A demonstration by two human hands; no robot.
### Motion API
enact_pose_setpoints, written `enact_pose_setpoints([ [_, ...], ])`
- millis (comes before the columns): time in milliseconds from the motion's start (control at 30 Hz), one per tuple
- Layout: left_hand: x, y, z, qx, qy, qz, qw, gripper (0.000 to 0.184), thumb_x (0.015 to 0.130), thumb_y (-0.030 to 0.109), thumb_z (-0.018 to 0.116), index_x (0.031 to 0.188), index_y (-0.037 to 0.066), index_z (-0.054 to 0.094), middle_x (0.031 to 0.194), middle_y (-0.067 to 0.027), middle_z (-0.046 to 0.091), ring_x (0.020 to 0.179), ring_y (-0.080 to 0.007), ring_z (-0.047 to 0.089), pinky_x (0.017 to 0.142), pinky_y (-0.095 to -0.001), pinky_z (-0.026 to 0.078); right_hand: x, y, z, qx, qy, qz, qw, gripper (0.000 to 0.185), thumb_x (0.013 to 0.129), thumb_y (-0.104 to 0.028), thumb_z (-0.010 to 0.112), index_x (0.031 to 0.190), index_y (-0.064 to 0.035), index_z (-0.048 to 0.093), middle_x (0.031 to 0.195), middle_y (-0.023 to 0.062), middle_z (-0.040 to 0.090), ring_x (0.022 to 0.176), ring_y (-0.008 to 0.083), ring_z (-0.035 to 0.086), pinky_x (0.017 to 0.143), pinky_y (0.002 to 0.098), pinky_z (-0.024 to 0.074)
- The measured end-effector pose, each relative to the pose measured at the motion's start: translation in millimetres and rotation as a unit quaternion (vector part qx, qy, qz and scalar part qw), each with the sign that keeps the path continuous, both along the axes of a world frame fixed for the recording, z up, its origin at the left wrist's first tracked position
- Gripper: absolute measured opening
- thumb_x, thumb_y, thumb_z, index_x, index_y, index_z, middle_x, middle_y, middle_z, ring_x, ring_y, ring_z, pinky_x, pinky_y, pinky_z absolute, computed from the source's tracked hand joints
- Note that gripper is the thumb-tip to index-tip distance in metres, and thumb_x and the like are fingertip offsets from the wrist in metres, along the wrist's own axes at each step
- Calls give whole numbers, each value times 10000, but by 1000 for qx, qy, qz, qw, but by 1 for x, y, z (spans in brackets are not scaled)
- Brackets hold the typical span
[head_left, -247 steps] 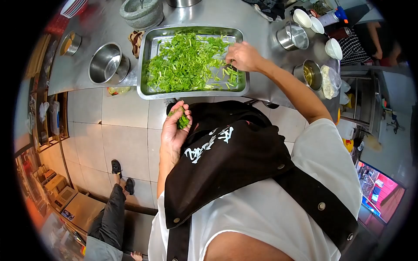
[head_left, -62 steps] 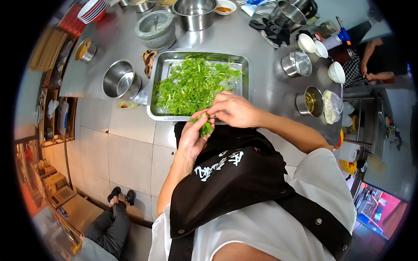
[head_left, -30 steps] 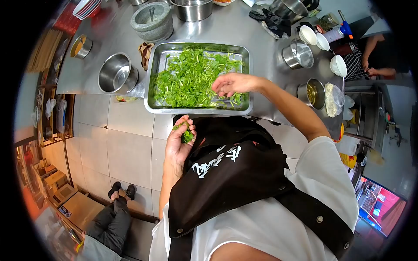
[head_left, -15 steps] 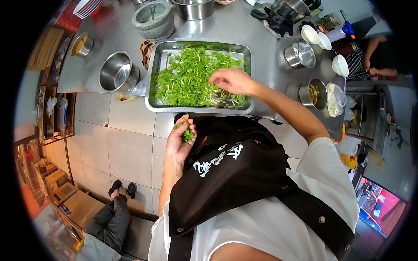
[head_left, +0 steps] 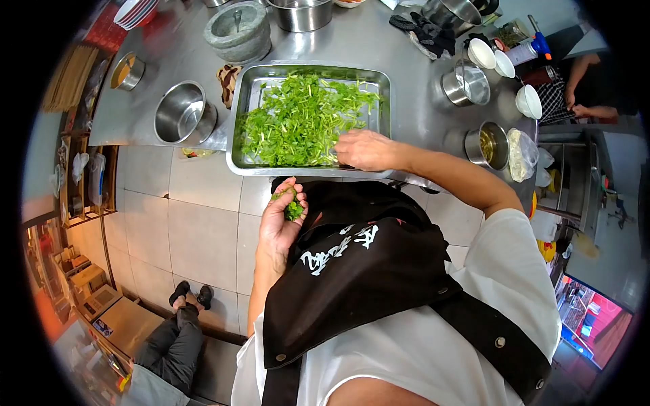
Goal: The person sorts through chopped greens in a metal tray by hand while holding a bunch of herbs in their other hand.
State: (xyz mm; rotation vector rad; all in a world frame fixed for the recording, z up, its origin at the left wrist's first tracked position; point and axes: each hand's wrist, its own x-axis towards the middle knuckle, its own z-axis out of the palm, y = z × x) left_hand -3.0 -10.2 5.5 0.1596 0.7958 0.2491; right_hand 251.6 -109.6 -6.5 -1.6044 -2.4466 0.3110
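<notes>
Steel table (head_left: 420, 95), pale tiled floor (head_left: 203, 220), left hand (head_left: 278, 218) clutching greens (head_left: 293, 211), right hand (head_left: 367, 150) curled, contents hidden

left approach to the tray (head_left: 264, 170) is obstructed by a steel pot (head_left: 184, 115) and stone mortar (head_left: 238, 46). a tabletop (head_left: 421, 115) lane is left beside its right rim, crossed nearer by the right forearm (head_left: 440, 166).

A kitchen, with a steel table (head_left: 420, 88), stone mortar (head_left: 238, 50), metal pot (head_left: 184, 115) and tray (head_left: 384, 101) of cut greens (head_left: 296, 122).
</notes>
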Motion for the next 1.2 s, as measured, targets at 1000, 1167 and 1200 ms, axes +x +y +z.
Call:
enact_pose_setpoints([
  [1000,38,-13,5,11,-27,-55,998,177,830,-30,584,995,35,576,954,-86,620,804,-179,616,733,-288,527,-23,5,61,-252,395,-132,873,189,839,-79,564,1002,-38,652,910,75,617,798,162,579,749,277,452],
  [1167,37,-12,5,17,-4,-60,998,165,824,-31,589,975,33,573,922,-89,618,758,-165,602,686,-274,519,-21,1,60,-212,477,-110,846,214,864,-78,550,1054,-27,634,854,44,611,744,116,547,651,266,439],
  [1200,35,-11,5,17,-4,-63,998,167,823,-32,589,976,33,573,920,-92,617,756,-165,601,683,-274,519,-16,1,55,-223,500,-147,824,240,866,-73,546,1092,-26,612,854,35,604,754,104,542,662,259,441],
])
